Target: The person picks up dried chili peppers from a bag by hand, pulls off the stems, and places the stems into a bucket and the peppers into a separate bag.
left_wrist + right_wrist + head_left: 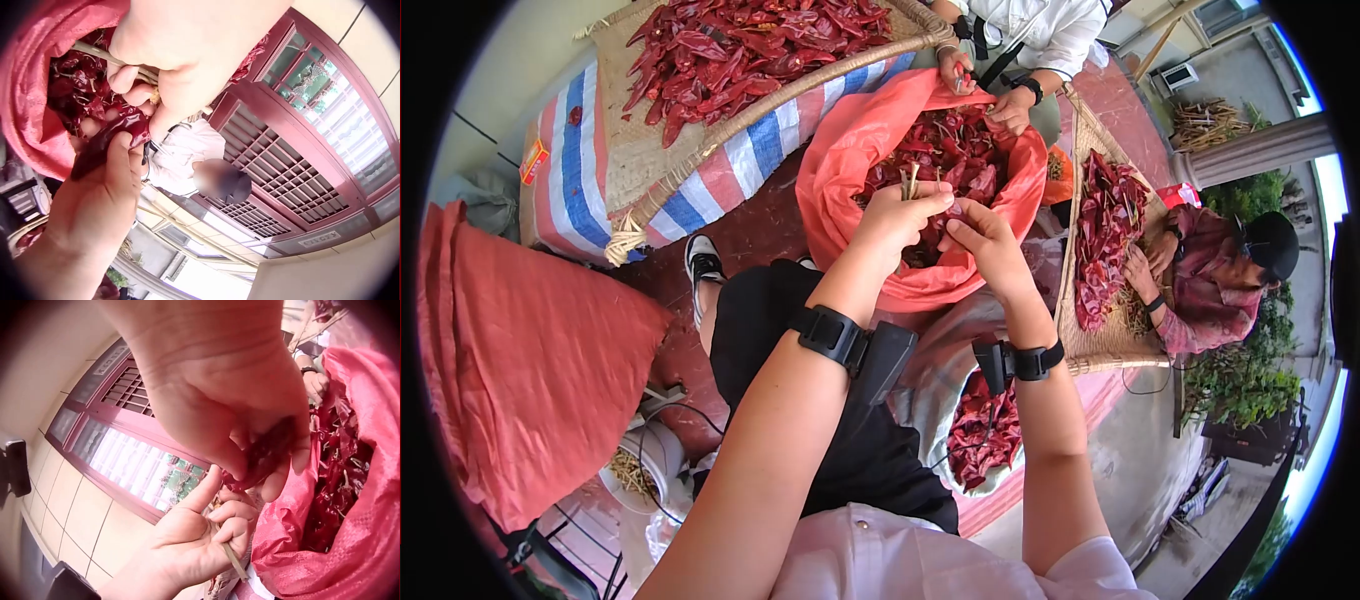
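Over the open red sack of dried chilies, both hands meet. My left hand has its fingers curled round several thin stalks, which stick out past the fingers. Between thumb and fingers my right hand grips a dark red chili; its other end lies at the left fingertips. In the right wrist view the left hand holds a stalk pointing down, and the chili is partly hidden by the right hand.
Across the sack, a person in white has hands at its rim. Another person handles chilies on a woven tray at right. A chili-covered mat lies upper left, a white bucket lower left, and a second sack below the hands.
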### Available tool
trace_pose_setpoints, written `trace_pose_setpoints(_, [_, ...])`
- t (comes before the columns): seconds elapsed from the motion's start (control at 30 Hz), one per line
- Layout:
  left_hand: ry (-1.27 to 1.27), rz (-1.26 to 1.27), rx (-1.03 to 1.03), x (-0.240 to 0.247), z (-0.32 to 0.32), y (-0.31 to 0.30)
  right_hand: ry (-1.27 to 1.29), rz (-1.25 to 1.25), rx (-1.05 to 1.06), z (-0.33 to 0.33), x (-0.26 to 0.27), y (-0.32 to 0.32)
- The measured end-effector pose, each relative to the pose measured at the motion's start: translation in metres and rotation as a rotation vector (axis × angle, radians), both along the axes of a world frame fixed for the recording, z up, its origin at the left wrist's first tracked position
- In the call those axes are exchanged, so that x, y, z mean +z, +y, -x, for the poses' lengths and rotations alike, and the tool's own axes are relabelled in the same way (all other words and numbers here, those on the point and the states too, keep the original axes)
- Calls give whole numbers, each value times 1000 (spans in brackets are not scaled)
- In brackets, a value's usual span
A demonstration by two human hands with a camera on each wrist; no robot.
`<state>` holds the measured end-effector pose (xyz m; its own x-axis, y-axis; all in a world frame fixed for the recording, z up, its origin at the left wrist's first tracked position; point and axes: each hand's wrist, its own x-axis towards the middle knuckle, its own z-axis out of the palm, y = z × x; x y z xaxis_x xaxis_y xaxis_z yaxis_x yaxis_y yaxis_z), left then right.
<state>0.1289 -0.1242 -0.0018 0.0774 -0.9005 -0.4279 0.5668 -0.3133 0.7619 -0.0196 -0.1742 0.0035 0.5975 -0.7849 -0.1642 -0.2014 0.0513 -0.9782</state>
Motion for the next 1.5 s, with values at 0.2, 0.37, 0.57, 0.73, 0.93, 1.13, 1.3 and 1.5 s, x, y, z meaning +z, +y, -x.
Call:
trace_pose_setpoints(0.2, [-212, 57, -85, -2, 0, -4, 98, 47, 134, 9, 19, 1])
trace_pose_setpoints(0.37, [-257, 177, -113, 10, 6, -1, -26, -164, 92, 19, 24, 5])
trace_pose_setpoints(0.57, [-1137, 584, 206, 8, 21, -6, -141, -273, -144, 2, 15, 20])
trace_pose_setpoints(0.73, [-1328, 602, 378, 14, 19, -4, -245, -404, -285, -13, 10, 33])
trace_pose_setpoints(0.93, [75, 140, 369, -5, 1, -11, -272, -101, -361, -6, 2, 53])
trace_pose_setpoints(1.13, [194, 124, -42, -3, 5, -7, -218, 45, -371, 5, -1, 47])
trace_pose_setpoints(1.3, [-76, 60, -227, 9, 7, 1, 176, 748, -412, 7, 3, 42])
trace_pose_setpoints(1.5, [-133, 51, -278, 9, 11, 7, 320, 884, -438, 12, 9, 52])
